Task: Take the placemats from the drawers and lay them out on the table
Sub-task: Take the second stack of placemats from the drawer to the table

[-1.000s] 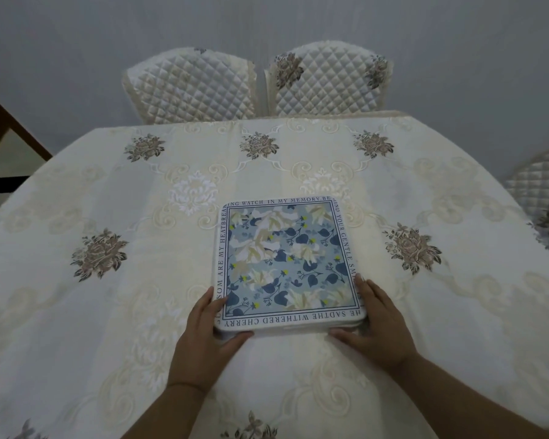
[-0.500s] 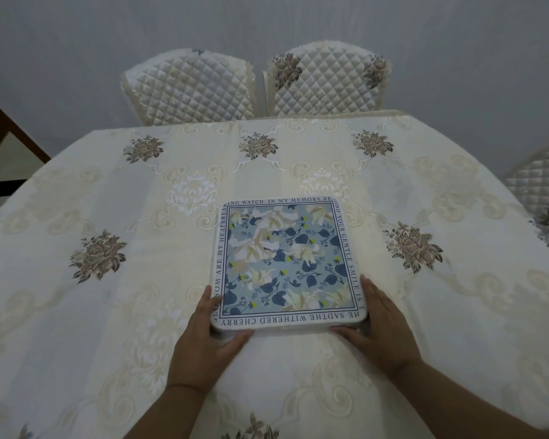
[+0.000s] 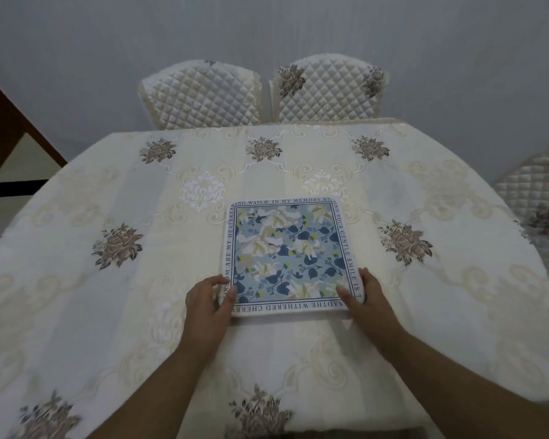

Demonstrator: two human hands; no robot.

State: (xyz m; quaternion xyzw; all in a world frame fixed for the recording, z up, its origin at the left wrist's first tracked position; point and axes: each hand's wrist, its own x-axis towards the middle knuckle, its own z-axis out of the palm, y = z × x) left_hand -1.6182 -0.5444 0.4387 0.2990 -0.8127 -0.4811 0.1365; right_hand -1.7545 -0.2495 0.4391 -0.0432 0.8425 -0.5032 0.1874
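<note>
A stack of square placemats (image 3: 287, 255), blue floral with a white border and printed lettering, lies flat near the middle of the table (image 3: 108, 312), which wears a cream embroidered cloth. My left hand (image 3: 208, 304) grips the stack's near left corner, thumb on top. My right hand (image 3: 366, 301) holds the near right corner, thumb resting on the top mat. How many mats are in the stack is hidden.
Two quilted chairs, one on the left (image 3: 200, 93) and one on the right (image 3: 328, 88), stand at the table's far edge against a grey wall. A third quilted chair (image 3: 539, 217) is at the right. Dark wooden furniture (image 3: 10, 128) shows at the far left.
Both thumbs have come up onto the top of the stack at its near corners. The stack itself has stayed in place.
</note>
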